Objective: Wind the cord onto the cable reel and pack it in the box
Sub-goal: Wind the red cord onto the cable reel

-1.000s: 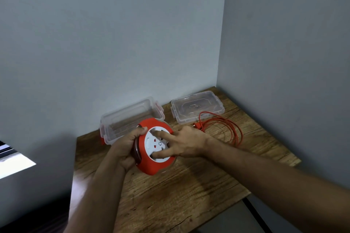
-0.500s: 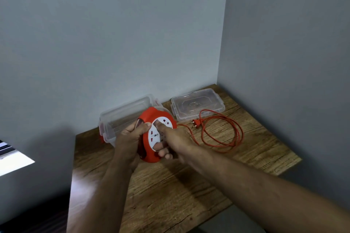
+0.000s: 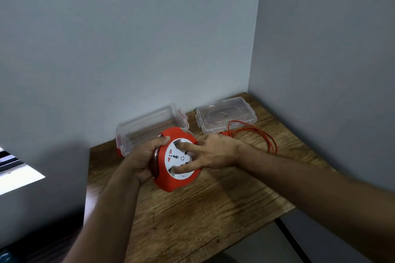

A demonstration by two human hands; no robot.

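I hold a round red cable reel (image 3: 168,179) with a white socket face above the wooden table (image 3: 192,215). My left hand (image 3: 142,159) grips its left rim and back. My right hand (image 3: 210,151) presses two fingers into recesses of the white face. The orange cord (image 3: 267,137) lies in loose loops on the table to the right, its plug near my right hand. The clear plastic box (image 3: 147,126) with red latches stands open behind the reel, against the wall. Its clear lid (image 3: 225,115) lies flat to the box's right.
The table sits in a corner, with grey walls behind and on the right. Its front edge runs diagonally at lower right, with floor beyond. A bright window ledge (image 3: 19,177) shows at far left.
My right hand has turned on the reel's white face, from fingers curled at the lower edge to fingers spread across it. The loose cord loops look smaller and lie closer to the lid.
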